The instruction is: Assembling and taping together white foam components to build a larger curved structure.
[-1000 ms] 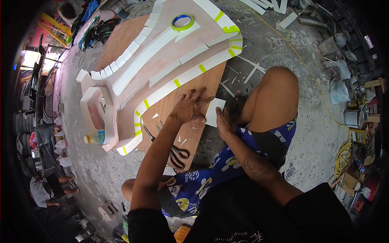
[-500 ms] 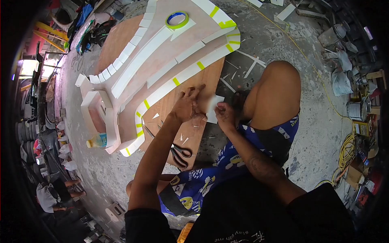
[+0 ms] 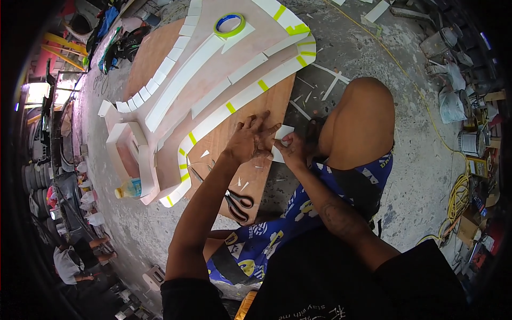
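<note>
A small white foam piece [image 3: 282, 131] lies at the right edge of a brown plywood board [image 3: 226, 140] on the floor. My left hand [image 3: 249, 140] rests on the board with fingers spread, its fingertips pressing the left side of the piece. My right hand [image 3: 293, 150] pinches the lower right edge of the piece with curled fingers. My bent knee [image 3: 356, 120] rises just right of both hands.
Black-handled scissors [image 3: 237, 204] lie on the board's near end. A large pinkish panel [image 3: 213, 69] carries white foam strips, yellow-green tape tabs and a tape roll [image 3: 229, 24]. A bottle [image 3: 128, 188] lies left. Paint cans [image 3: 469, 143] and a yellow cord [image 3: 453, 200] sit right. Another person [image 3: 66, 262] crouches lower left.
My right hand went from lying flat beside the white piece to pinching its edge. The piece now sits further under my left fingers. My left hand stayed put.
</note>
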`<state>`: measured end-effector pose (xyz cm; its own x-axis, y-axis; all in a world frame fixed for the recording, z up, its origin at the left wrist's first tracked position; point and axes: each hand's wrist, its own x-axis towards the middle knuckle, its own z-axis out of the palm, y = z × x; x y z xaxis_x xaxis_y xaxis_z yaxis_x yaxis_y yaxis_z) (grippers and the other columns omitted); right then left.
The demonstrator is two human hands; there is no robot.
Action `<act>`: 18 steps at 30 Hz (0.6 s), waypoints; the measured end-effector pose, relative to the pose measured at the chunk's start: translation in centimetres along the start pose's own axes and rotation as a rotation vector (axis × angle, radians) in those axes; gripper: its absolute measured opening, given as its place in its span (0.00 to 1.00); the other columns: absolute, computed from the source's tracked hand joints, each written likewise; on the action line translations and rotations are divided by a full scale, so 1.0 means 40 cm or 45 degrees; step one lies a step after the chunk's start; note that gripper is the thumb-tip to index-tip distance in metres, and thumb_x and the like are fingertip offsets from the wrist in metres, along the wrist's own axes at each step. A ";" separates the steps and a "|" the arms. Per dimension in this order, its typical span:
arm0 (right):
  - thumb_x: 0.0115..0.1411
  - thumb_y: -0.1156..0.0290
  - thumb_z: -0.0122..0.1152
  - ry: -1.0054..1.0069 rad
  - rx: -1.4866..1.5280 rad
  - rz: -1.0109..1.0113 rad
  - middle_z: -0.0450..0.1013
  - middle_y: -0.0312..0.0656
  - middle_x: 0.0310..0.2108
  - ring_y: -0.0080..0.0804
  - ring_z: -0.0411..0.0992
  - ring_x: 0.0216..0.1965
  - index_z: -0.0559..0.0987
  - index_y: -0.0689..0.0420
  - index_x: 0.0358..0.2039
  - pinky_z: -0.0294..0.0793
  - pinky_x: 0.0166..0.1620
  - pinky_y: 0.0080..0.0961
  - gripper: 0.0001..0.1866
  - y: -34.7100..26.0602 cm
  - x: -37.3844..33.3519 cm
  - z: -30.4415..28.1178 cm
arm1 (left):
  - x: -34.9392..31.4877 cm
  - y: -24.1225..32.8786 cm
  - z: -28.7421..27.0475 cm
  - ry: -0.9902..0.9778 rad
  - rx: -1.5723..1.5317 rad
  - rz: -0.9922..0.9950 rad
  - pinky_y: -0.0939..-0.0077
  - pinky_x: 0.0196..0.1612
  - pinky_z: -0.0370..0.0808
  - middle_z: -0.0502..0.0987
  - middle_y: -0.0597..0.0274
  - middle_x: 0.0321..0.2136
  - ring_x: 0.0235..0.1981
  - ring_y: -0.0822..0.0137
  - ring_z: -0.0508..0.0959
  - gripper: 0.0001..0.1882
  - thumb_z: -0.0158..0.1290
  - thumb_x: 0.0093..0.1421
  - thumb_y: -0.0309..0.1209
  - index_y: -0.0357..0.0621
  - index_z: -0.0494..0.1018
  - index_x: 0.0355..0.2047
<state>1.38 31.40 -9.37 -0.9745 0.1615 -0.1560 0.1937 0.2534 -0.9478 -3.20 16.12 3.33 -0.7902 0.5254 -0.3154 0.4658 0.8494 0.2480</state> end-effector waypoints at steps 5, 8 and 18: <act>0.48 0.66 0.74 -0.155 0.186 0.130 0.70 0.37 0.26 0.23 0.68 0.26 0.71 0.60 0.27 0.68 0.28 0.22 0.18 0.032 0.013 0.002 | 0.005 0.004 -0.004 -0.012 -0.004 -0.001 0.50 0.58 0.63 0.48 0.67 0.68 0.62 0.49 0.57 0.51 0.67 0.35 0.49 0.77 0.59 0.63; 0.51 0.67 0.72 -0.270 0.374 0.333 0.72 0.37 0.27 0.22 0.70 0.26 0.72 0.61 0.28 0.71 0.26 0.19 0.16 0.003 0.013 -0.008 | 0.001 -0.001 0.000 -0.021 0.003 -0.007 0.50 0.59 0.62 0.48 0.67 0.68 0.62 0.49 0.57 0.51 0.67 0.35 0.48 0.77 0.59 0.63; 0.53 0.71 0.69 -0.414 0.719 0.688 0.73 0.41 0.30 0.26 0.75 0.30 0.72 0.63 0.33 0.79 0.29 0.23 0.14 -0.052 0.029 -0.035 | 0.002 -0.004 0.005 -0.024 -0.021 -0.012 0.48 0.59 0.61 0.48 0.67 0.68 0.63 0.49 0.56 0.51 0.68 0.35 0.47 0.77 0.60 0.63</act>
<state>0.00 32.40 -7.18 -0.7650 -0.1810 -0.6181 0.6409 -0.3087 -0.7028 -3.26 16.02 3.10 -0.7868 0.5183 -0.3353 0.4516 0.8536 0.2597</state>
